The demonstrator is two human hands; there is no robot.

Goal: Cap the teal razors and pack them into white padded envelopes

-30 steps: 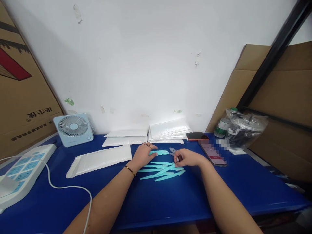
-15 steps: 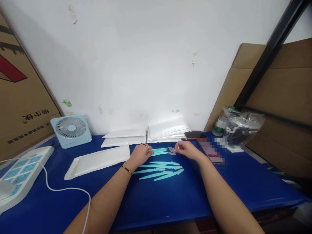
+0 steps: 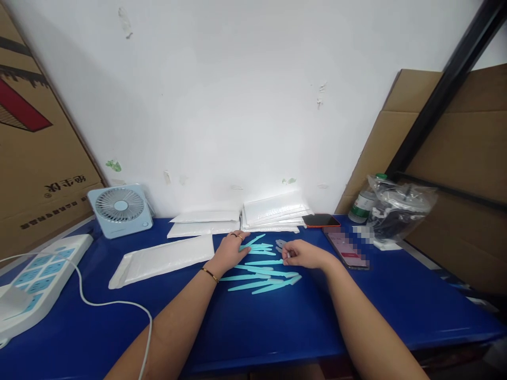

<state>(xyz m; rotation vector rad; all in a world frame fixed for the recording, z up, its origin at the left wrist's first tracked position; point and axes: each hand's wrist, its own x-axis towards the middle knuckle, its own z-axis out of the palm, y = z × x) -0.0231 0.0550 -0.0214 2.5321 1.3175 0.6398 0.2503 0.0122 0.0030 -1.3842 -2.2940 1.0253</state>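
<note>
Several turquoise eyebrow razors (image 3: 257, 287) lie fanned out on the blue table, their blade ends toward the right. A second small group of razors (image 3: 259, 248) lies just beyond them. Over the handle ends of this far group rests my left hand (image 3: 231, 250), its thumb apart from the fingers. My right hand (image 3: 299, 254) is closed in a pinch at the tip end of one razor (image 3: 263, 263); its fingertips partly hide the contact. Small clear plastic pieces (image 3: 280, 244) lie just behind my right fingers.
White padded mailers (image 3: 273, 208) are stacked against the wall, and a single mailer (image 3: 162, 258) lies at left. Two phones (image 3: 346, 248) (image 3: 321, 220), a bottle (image 3: 361, 206) and a bagged item (image 3: 402, 211) are at right. A fan (image 3: 121, 211) and power strip (image 3: 43, 279) stand left.
My right hand has moved slightly nearer, from the clear pieces to a razor's tip. The far razors under my left hand have spread apart, one now angled away.
</note>
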